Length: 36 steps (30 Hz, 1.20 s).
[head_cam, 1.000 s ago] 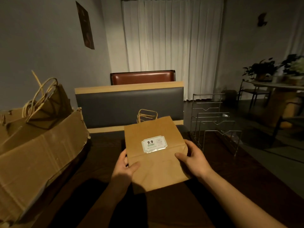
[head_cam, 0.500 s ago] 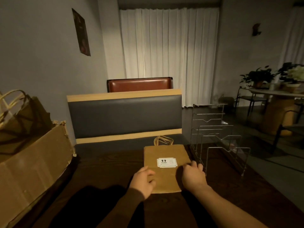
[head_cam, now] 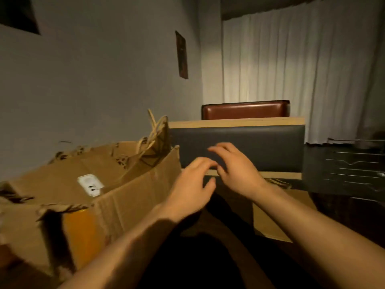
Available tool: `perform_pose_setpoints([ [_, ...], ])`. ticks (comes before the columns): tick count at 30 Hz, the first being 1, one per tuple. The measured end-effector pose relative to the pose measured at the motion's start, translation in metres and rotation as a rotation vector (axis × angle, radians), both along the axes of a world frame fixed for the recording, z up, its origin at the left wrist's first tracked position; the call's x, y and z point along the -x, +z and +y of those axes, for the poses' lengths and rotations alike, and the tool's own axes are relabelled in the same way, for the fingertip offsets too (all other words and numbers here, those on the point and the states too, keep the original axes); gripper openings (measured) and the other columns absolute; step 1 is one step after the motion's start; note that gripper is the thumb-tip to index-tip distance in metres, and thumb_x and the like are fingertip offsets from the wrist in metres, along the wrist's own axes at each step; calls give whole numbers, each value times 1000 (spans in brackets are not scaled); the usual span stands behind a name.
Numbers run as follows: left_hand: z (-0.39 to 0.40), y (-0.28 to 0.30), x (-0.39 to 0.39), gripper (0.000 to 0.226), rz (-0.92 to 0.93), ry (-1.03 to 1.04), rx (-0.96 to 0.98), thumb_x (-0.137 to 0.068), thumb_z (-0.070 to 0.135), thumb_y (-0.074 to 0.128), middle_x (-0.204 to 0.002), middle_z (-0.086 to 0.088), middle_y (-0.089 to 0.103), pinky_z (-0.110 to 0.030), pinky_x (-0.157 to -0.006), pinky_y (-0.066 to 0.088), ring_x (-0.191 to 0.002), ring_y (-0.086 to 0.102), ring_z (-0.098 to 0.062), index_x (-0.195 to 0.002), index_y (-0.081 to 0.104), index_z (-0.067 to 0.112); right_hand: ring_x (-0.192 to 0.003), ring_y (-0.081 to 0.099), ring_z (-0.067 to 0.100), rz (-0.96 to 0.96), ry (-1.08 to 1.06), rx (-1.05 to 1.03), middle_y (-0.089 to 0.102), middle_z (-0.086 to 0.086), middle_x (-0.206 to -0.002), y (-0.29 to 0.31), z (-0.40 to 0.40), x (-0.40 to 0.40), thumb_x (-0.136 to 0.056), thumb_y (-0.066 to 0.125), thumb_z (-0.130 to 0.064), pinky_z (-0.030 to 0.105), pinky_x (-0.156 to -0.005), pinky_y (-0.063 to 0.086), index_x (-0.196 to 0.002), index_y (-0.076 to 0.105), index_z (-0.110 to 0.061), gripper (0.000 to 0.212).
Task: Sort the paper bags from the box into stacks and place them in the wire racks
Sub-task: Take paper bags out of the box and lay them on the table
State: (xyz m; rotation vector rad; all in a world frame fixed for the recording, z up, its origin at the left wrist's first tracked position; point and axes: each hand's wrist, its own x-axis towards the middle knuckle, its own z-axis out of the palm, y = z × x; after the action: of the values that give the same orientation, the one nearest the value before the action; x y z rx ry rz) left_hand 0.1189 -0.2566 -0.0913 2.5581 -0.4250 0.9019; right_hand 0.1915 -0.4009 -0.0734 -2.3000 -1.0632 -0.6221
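**Reaching back toward the box with both hands free**

Standing at the left of the counter (head_cam: 343, 215), the cardboard box (head_cam: 116, 207) is the largest thing here, its top open and its torn flaps spread, which leaves the paper bags inside easy to take from above. At least 1 bag in the box (head_cam: 68, 184) lies flat with its white label (head_cam: 91, 185) facing up; its long axis seems to run from the near left toward the far right of the box, with the twisted handles (head_cam: 155, 130) sticking up at the far corner, though the blur makes that uncertain.

At the right edge the wire racks (head_cam: 352, 170) stand upright on the counter, apparently with no bags in them.

A single bag on the counter (head_cam: 268, 224) lies flat just beside the racks, partly hidden by the right forearm. Its handles (head_cam: 278, 181) point away from the person, so its long axis runs near to far, probably the start of a stack.

The left hand (head_cam: 190, 189) and right hand (head_cam: 235, 170) hover close together above the counter, between box and flat bag. Their fingers (head_cam: 220, 148) are loosely spread and hold nothing. I judge the next move to be another reach into the box.
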Motion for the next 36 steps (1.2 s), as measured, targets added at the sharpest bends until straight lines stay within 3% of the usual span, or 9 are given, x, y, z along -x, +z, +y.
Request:
perform_pose_setpoints([
  [6,106,90,95,9,-249,399,-51,-88,19,60,-91,6,58,-25,-69,45,-77,55,-9,-97,59,21,-134,41,21,-337,390,85,41,3,-147,75,104,56,-89,62,-8,37,-110,41,-142,48,-21,56],
  [11,169,91,99,51,501,407,307,-81,47,70,-110,4,62,-34,-83,55,-98,62,-16,-124,48,30,-139,33,26,-539,207,669,46,1,-144,96,163,60,-91,62,-17,56,-114,26,-142,46,-33,55],
  [16,167,80,65,32,805,233,373,-86,40,66,-114,-6,66,-38,-92,52,-101,63,-17,-115,57,29,-91,57,17,-464,44,899,52,-7,-77,100,181,46,-94,61,-23,48,-96,44,-104,66,-24,11],
  [19,157,89,56,11,765,225,349,-88,25,65,-93,-4,67,-35,-75,54,-85,64,-18,-97,58,23,-88,59,14,-437,85,839,53,-7,-81,122,177,43,-94,60,-23,34,-77,50,-105,66,-26,12],
  [24,164,119,61,9,468,291,548,-89,6,63,-83,-13,65,-30,-60,53,-68,62,-22,-98,59,7,-100,61,16,-565,170,611,62,-6,-100,158,176,39,-94,61,-25,37,-84,53,-114,64,-28,20],
  [28,185,124,78,5,359,388,689,-90,4,61,-76,-13,59,-37,-64,50,-65,57,-24,-94,61,6,-118,55,12,-478,478,-27,61,0,-124,164,171,48,-91,60,-5,25,-101,45,-119,66,-15,30],
  [31,211,125,98,7,243,431,843,-88,3,63,-67,-10,56,-28,-54,43,-50,51,-20,-83,60,7,-113,56,5,-152,469,-448,60,-7,-118,152,161,47,-93,56,-1,29,-101,50,-118,65,-14,29],
  [33,217,134,111,3,144,388,867,-86,5,66,-70,-13,62,-31,-59,47,-52,58,-22,-88,65,4,-125,50,10,54,347,-281,55,-2,-134,138,158,37,-94,62,-15,38,-109,44,-134,54,-17,40],
  [36,206,160,125,11,21,172,850,-88,-1,61,-82,-10,69,-34,-67,56,-68,68,-21,-94,66,8,-145,26,24,282,309,-35,19,5,-161,120,160,18,-83,75,-40,42,-117,29,-157,10,-25,99],
])
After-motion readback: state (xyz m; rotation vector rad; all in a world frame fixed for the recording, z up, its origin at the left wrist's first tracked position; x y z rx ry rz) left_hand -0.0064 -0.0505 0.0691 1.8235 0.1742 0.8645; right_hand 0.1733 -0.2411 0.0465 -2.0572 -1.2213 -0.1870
